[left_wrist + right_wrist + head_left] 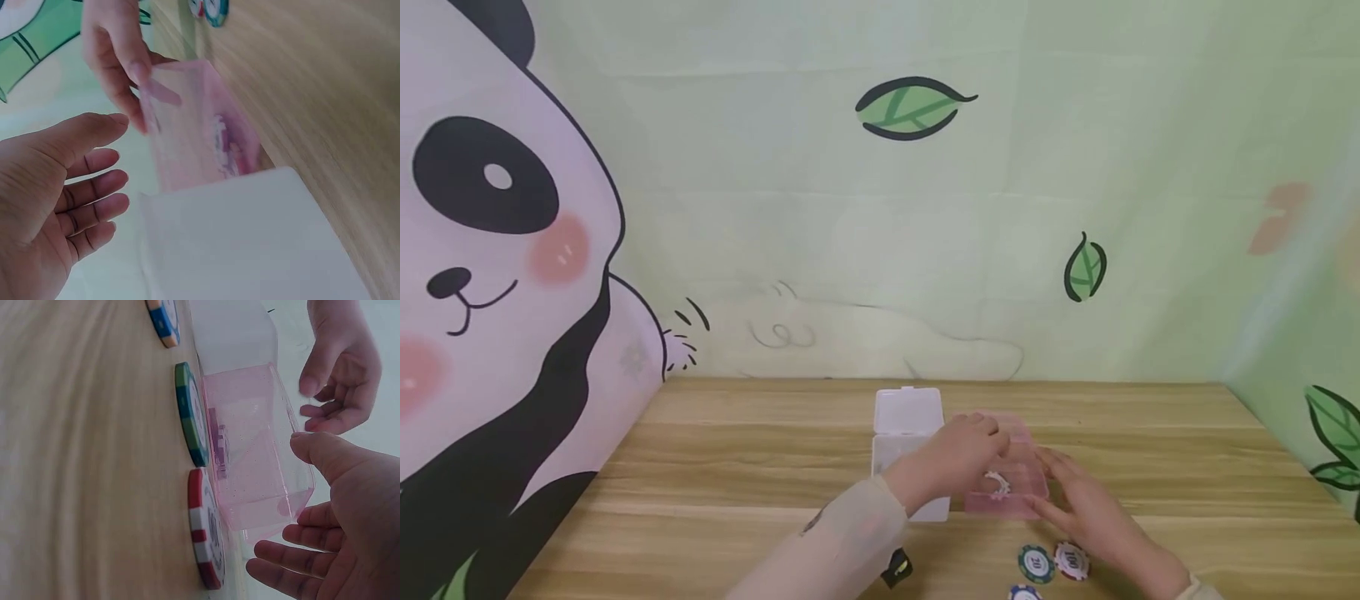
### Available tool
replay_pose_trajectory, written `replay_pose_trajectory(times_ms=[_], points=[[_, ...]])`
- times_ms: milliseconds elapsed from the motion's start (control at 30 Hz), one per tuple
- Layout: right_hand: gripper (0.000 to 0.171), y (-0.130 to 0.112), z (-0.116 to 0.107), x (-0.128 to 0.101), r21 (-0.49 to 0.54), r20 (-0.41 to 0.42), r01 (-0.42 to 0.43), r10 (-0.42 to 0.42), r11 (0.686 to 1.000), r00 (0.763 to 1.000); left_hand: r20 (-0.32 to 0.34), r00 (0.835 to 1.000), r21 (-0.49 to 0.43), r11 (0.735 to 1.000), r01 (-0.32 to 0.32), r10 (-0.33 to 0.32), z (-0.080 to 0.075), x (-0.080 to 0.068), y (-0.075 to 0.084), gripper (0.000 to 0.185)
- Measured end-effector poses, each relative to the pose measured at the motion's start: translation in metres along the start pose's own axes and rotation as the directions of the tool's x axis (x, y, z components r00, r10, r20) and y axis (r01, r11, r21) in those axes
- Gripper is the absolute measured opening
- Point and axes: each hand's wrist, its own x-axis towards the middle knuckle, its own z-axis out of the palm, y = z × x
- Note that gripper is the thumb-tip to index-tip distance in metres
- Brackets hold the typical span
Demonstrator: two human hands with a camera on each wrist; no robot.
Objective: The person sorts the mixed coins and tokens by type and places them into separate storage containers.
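Wood-grain surface (715, 467), pale, with a panda-and-leaf printed backdrop behind it and on both sides. Nearest item: three poker chips lying flat at the near right, a green chip (1036, 563), a red chip (1071, 561) marked 100 just beside it, and a blue chip (1024, 592) cut by the frame edge; none is in a container. A small black object (897, 568) sits near the left sleeve, too small to identify. Right hand (1086, 500): fingers straight and spread, grip empty, hovering at the right side of the pink box (1009, 467); whether a fingertip touches the wall cannot be told. Left hand (958, 454): over the pink box from the left, fingers relaxed and loosely curved in the left wrist view, holding nothing. Pink box: translucent, standing on the surface near centre, just beyond the chips, a small pale item (997, 483) inside, blurred. White box (908, 446): translucent, touching or just beside the pink box on its left, lid raised at the rear. Status, as a judgement: both boxes stand in place with hands positioned about the pink one; the chips are not yet gathered, so most of the handling appears left. Furthest: backdrop with panda face (482, 250) at left, green leaves (910, 107) on the rear panel.
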Motion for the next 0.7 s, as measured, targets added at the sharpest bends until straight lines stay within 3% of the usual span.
replay_pose_trajectory(times_ms=[200,333,700], points=[[0.068,-0.002,-0.002,0.0,-0.01,0.008,-0.014,0.014,1.0,1.0,-0.158,0.984,0.058,0.996,-0.073,0.082,-0.002,-0.016,0.01,0.036],[0.068,-0.002,-0.001,0.0,-0.009,0.008,-0.016,0.016,1.0,1.0,-0.216,0.969,0.079,0.992,-0.103,0.118,0.0,-0.027,0.02,0.038],[0.066,-0.002,-0.001,0.0,-0.003,-0.011,0.006,-0.007,1.0,1.0,-0.095,0.989,-0.118,0.985,-0.126,0.115,0.004,-0.053,0.045,0.028]])
